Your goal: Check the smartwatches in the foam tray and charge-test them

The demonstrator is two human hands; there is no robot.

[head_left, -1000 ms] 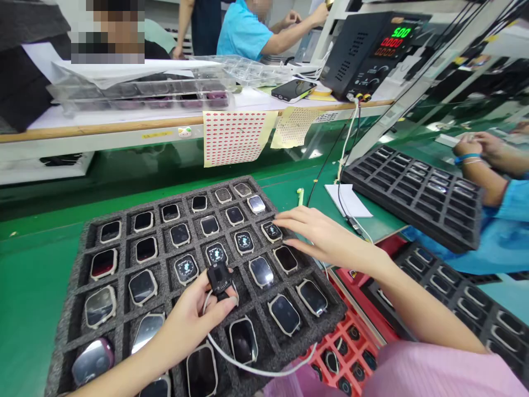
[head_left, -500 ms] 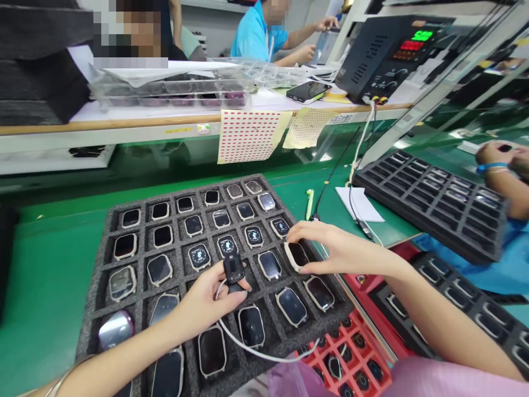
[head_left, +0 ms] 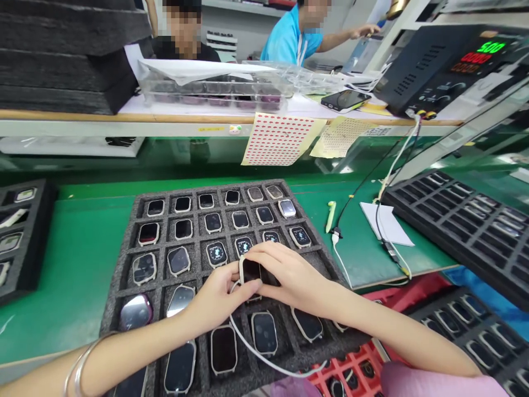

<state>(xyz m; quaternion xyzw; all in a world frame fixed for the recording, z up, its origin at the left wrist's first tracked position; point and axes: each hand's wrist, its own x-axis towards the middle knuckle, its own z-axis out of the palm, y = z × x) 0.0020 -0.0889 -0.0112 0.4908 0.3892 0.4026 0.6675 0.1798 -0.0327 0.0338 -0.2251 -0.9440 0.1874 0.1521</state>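
The watch (head_left: 251,270) is over the tray (head_left: 120,270): I see the right hand (head_left: 285,271) pinching its edges, the left hand (head_left: 225,291) clasping its side with thumb and fingers — steadying it between them, I judge — and the cable (head_left: 264,364) looping below.

- Held watch (head_left: 251,269): black screen, pale silvery frame
- Lit watches (head_left: 217,253): black faces patterned with white and light-blue dials
- Rounded watch (head_left: 136,312): glossy, greyish, with a purple rim
- Foam tray (head_left: 125,248): dark grey, speckled
- Cable (head_left: 285,373): white
- Counter (head_left: 82,220): green
- Lower tray (head_left: 374,348): red grid
- Sticker sheet (head_left: 285,138): cream, with rows of red marks
- Power supply (head_left: 425,66): black, with green and red digits
- Wearer's sleeve (head_left: 438,380): pink
- Co-worker's shirt (head_left: 281,41): bright blue
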